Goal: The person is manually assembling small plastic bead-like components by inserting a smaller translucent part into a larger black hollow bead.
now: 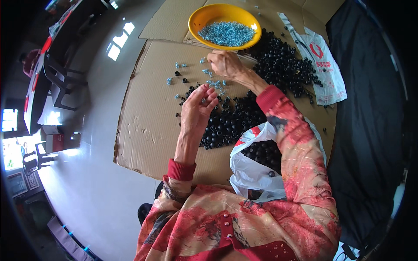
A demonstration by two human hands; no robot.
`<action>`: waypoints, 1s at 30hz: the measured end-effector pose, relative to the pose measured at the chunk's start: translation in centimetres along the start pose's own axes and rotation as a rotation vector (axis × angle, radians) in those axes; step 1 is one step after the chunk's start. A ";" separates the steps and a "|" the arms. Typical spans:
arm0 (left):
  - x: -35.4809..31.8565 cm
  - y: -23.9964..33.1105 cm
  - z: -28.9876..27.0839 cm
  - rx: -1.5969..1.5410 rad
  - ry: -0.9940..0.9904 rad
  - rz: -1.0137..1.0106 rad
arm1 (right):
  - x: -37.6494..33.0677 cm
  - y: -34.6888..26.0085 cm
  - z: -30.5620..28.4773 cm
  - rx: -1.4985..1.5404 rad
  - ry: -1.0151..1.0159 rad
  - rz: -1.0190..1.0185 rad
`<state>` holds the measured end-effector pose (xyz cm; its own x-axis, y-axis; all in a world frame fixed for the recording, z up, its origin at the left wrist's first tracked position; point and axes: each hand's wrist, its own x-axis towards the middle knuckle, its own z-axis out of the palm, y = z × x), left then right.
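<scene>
My left hand is raised over the near heap of small round black parts, its fingers curled and their tips close together. Whatever lies in them is too small to name. Just below the yellow bowl, my right hand is closed with its knuckles up, and its grip is hidden. Small shiny blue-silver pieces fill the middle of the bowl. More of these pieces lie in little clusters between the two hands, with a few single black parts beside them.
Everything rests on brown cardboard. A second black heap spreads at the right, next to a flat white plastic bag. Close to my body stands an open white bag holding black parts. Dark cloth hangs at the right; chairs stand left.
</scene>
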<state>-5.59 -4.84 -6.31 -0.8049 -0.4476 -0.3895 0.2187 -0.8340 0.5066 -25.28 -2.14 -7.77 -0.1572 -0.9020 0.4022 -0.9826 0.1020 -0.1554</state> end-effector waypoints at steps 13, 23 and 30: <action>1.5 2.1 -1.5 -0.024 0.002 0.027 | 1.1 -0.6 0.0 0.162 -0.035 0.059; 10.2 10.0 -2.7 1.575 0.314 0.525 | 2.7 -0.7 3.3 0.019 -0.008 -0.065; 12.5 10.0 -3.7 1.723 0.239 0.452 | 6.2 -3.3 3.3 0.281 -0.101 0.126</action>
<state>-11.46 -19.98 -9.00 -0.7289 -0.6844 -0.0200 -0.5105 0.5238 0.6819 -22.70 -9.43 -7.76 -0.2513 -0.9281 0.2747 -0.8880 0.1082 -0.4469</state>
